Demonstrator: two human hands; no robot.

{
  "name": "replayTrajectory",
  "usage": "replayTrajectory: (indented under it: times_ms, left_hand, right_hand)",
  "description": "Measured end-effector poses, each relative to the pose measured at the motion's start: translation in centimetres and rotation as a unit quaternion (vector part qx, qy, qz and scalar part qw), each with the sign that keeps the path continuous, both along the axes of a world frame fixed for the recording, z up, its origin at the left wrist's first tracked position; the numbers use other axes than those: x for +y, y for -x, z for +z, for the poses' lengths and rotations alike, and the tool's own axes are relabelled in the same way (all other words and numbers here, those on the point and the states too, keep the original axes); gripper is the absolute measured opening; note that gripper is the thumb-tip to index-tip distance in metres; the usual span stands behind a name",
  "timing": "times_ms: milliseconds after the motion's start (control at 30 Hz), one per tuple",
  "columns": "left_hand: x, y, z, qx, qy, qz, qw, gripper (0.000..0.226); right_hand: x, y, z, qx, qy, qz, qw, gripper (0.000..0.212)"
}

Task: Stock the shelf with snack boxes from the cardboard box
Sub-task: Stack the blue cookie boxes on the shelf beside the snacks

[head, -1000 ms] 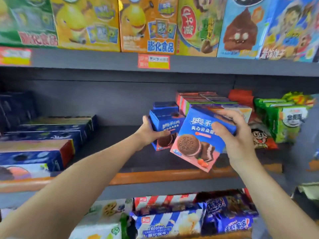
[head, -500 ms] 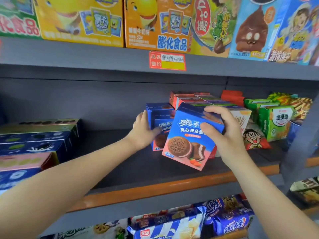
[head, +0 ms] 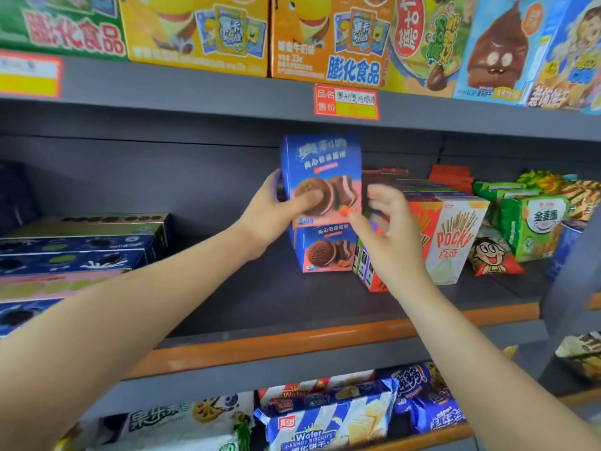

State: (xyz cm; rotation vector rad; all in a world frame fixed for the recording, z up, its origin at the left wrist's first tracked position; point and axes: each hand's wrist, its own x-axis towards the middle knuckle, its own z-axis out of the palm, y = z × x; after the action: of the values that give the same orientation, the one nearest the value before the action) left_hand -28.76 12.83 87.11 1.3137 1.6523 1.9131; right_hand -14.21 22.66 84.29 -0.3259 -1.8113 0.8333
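Looking down my two bare arms, I see the left hand gripping a blue cardboard snack box with chocolate sandwich cookies printed on it. The thumb lies across the front face, on the printed cookie, and the other fingers go behind the left edge. This box stands upright, and its bottom edge meets the top of a second blue cookie box of the same design, which stands on the grey metal shelf with an orange front strip.

The right hand is at 3 o'clock from the held box, just beside its lower right corner. Its fingers are loosely curled and blurred, and I cannot tell if the fingertips touch the box; they hold nothing that I can see.

At 3 o'clock from the two cookie boxes stands a row of red and white Pocky stick boxes, and further right are green biscuit packs. At 9 o'clock, well apart, lies a pile of flat dark blue cookie boxes. At 12 o'clock, on the upper shelf edge, is a red price label, with yellow and orange snack cartons above it.
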Motion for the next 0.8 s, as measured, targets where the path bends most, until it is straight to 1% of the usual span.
replayTrajectory:
  times_ms: [33, 100, 167, 200, 267, 300, 367, 400, 433, 533, 567, 633, 700, 800]
  left_hand:
    - [0.8, 0.1, 0.5, -0.01, -0.009, 0.001, 1.0, 0.047]
    - [2.3, 0.5, 1.2, -0.033, -0.031, 0.012, 0.999, 0.038]
    - [3.8, 1.2, 1.0, -0.039, -0.039, 0.025, 0.998, 0.033]
    - [4.3, 1.6, 0.7, -0.035, -0.034, 0.036, 0.998, 0.037]
    - [5.5, 3.0, -0.4, -0.036, -0.015, 0.061, 0.997, 0.05]
    - [5.9, 3.5, -0.6, -0.031, -0.006, 0.072, 0.997, 0.062]
    - [7.7, 5.5, -1.2, -0.005, 0.02, 0.104, 0.994, 0.094]
    - [8.5, 6.2, -1.3, 0.003, 0.036, 0.114, 0.993, 0.101]
    - [9.2, 6.7, -1.2, 0.012, 0.054, 0.124, 0.991, 0.099]
    - [9.9, 6.6, -0.6, 0.056, 0.108, 0.169, 0.978, 0.069]
    - [10.1, 6.7, -0.7, 0.059, 0.119, 0.176, 0.975, 0.064]
    - [10.5, 6.8, -1.0, 0.049, 0.127, 0.17, 0.976, 0.066]
    - [10.9, 7.2, -1.4, 0.039, 0.133, 0.168, 0.976, 0.072]
    - [11.2, 7.4, -1.1, 0.043, 0.134, 0.175, 0.975, 0.077]
  right_hand:
    - [0.2, -0.3, -0.4, -0.013, -0.01, -0.01, 1.0, 0.031]
    - [0.4, -1.0, -0.9, -0.04, -0.022, -0.026, 0.999, 0.027]
    - [0.7, -1.6, -1.2, -0.051, -0.032, -0.04, 0.997, 0.03]
    - [0.8, -1.8, -1.2, -0.055, -0.039, -0.05, 0.996, 0.031]
    - [0.8, -2.1, -1.0, -0.082, -0.062, -0.066, 0.992, 0.03]
    - [0.7, -2.1, -0.9, -0.107, -0.079, -0.074, 0.988, 0.029]
    - [0.4, -1.9, -0.6, -0.161, -0.11, -0.078, 0.978, 0.031]
    - [0.2, -1.7, -0.6, -0.185, -0.13, -0.075, 0.971, 0.032]
    - [0.1, -1.5, -0.6, -0.207, -0.155, -0.074, 0.963, 0.033]
    - [0.0, -0.5, -1.0, -0.271, -0.192, -0.081, 0.94, 0.039]
    - [0.1, -0.1, -1.2, -0.289, -0.191, -0.083, 0.935, 0.042]
    - [0.0, 0.6, -1.8, -0.328, -0.178, -0.088, 0.923, 0.047]
    - [0.0, 1.2, -2.4, -0.361, -0.166, -0.097, 0.913, 0.049]
    - [0.0, 2.0, -2.7, -0.373, -0.157, -0.108, 0.908, 0.044]
